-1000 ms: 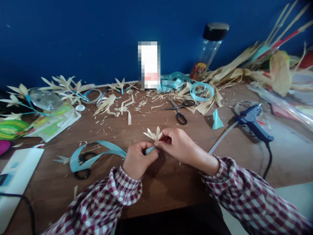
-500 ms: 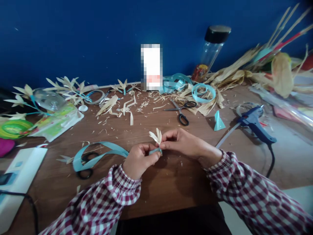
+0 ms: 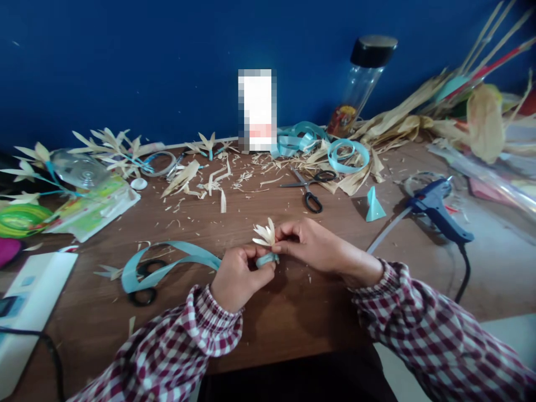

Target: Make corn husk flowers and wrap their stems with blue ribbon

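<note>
Close above the table's front part, my two hands meet around a small pale flower (image 3: 265,233) that looks made of dried husk. My left hand (image 3: 242,277) is closed on a light blue ribbon (image 3: 170,272), part of which wraps the flower's base. The ribbon's loose end loops out to the left, over black-handled scissors (image 3: 144,295) lying on the table. With thumb and fingers, my right hand (image 3: 307,245) pinches the flower at the bottom of its petals. The fingers hide most of the stem.
Open scissors (image 3: 310,190) lie beyond my hands, among husk scraps. At right are a blue glue gun (image 3: 439,209) and a folded blue ribbon piece (image 3: 374,206). A tall jar (image 3: 358,89) leans by the wall. A power strip (image 3: 39,301) is at left, finished flowers (image 3: 111,145) behind it.
The flower has turned a little between my fingers, its petals now fanned more to the left. More ribbon shows bunched at its base. The view has shifted slightly.
</note>
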A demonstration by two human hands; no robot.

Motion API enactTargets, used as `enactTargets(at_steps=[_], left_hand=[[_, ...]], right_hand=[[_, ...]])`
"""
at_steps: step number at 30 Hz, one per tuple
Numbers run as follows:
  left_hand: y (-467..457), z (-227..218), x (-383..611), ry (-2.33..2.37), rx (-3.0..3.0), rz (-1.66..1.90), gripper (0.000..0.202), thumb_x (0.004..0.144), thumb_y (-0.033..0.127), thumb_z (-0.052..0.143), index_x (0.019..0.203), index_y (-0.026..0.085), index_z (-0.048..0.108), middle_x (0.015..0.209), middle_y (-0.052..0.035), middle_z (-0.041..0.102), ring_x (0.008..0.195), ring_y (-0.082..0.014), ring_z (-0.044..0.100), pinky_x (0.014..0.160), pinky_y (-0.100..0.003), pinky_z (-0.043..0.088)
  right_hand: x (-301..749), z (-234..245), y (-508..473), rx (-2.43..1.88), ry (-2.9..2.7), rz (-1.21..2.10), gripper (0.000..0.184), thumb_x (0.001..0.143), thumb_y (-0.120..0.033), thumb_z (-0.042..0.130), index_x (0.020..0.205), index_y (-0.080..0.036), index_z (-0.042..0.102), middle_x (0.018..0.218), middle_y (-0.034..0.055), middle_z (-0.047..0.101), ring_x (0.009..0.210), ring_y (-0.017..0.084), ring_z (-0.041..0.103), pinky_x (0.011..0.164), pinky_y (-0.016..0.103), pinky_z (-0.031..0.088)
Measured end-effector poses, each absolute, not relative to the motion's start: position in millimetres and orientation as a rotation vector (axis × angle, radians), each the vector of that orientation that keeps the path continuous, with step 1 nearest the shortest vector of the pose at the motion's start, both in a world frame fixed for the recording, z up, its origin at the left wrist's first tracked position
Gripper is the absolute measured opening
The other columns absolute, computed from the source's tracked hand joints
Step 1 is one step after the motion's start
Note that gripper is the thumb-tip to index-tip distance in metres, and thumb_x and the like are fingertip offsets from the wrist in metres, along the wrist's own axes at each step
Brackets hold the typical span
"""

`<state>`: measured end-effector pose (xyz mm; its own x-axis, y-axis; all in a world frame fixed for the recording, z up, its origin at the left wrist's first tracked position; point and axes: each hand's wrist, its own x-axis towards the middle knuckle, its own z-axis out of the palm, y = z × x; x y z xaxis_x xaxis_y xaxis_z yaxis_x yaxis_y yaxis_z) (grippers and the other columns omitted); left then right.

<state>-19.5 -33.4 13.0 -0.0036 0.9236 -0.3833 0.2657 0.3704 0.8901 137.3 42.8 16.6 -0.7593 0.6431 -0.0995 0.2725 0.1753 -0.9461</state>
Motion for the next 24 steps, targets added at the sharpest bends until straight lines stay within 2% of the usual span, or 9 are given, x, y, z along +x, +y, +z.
enactTargets(at_steps=[7, 16, 18, 24], left_hand=[[-34.8, 6.1, -20.4, 1.538, 1.177, 0.813, 0.012, 0.065, 0.024, 0.060, 0.062, 0.012, 0.059, 0.061, -0.0014, 0.059, 0.060, -0.0128, 0.051, 0.058, -0.024, 0.040], [-34.6, 4.3, -18.5, 1.625, 1.229, 0.855, 0.016, 0.066, 0.025, 0.060, 0.054, 0.013, 0.057, 0.051, 0.0033, 0.049, 0.053, -0.0096, 0.045, 0.053, -0.022, 0.036], [-34.6, 6.2, -20.1, 1.616, 1.219, 0.845, 0.017, 0.066, 0.025, 0.060, 0.054, 0.014, 0.057, 0.049, 0.0041, 0.048, 0.050, -0.0086, 0.042, 0.050, -0.021, 0.034], [-31.4, 7.8, -30.8, 1.421, 1.079, 0.806, 0.020, 0.069, 0.030, 0.061, 0.057, 0.014, 0.058, 0.047, 0.0038, 0.052, 0.045, -0.0072, 0.043, 0.047, -0.020, 0.034]], right_hand=[[135.1, 15.8, 38.3, -0.945, -2.261, 1.271, 0.008, 0.079, -0.015, 0.061, 0.071, -0.015, 0.062, 0.067, -0.0020, 0.059, 0.062, 0.010, 0.051, 0.057, 0.020, 0.033], [128.6, 12.8, 30.5, -1.011, -2.286, 1.049, 0.006, 0.077, -0.016, 0.064, 0.072, -0.015, 0.061, 0.070, 0.0002, 0.058, 0.063, 0.011, 0.050, 0.057, 0.021, 0.033], [129.9, 12.7, 32.5, -1.017, -2.240, 1.131, 0.007, 0.077, -0.018, 0.064, 0.072, -0.014, 0.062, 0.067, -0.0005, 0.058, 0.061, 0.011, 0.049, 0.056, 0.021, 0.033], [139.1, 15.7, 46.8, -0.664, -2.114, 1.785, 0.025, 0.089, -0.032, 0.048, 0.085, -0.015, 0.065, 0.076, -0.0007, 0.062, 0.068, 0.011, 0.054, 0.065, 0.022, 0.041]])
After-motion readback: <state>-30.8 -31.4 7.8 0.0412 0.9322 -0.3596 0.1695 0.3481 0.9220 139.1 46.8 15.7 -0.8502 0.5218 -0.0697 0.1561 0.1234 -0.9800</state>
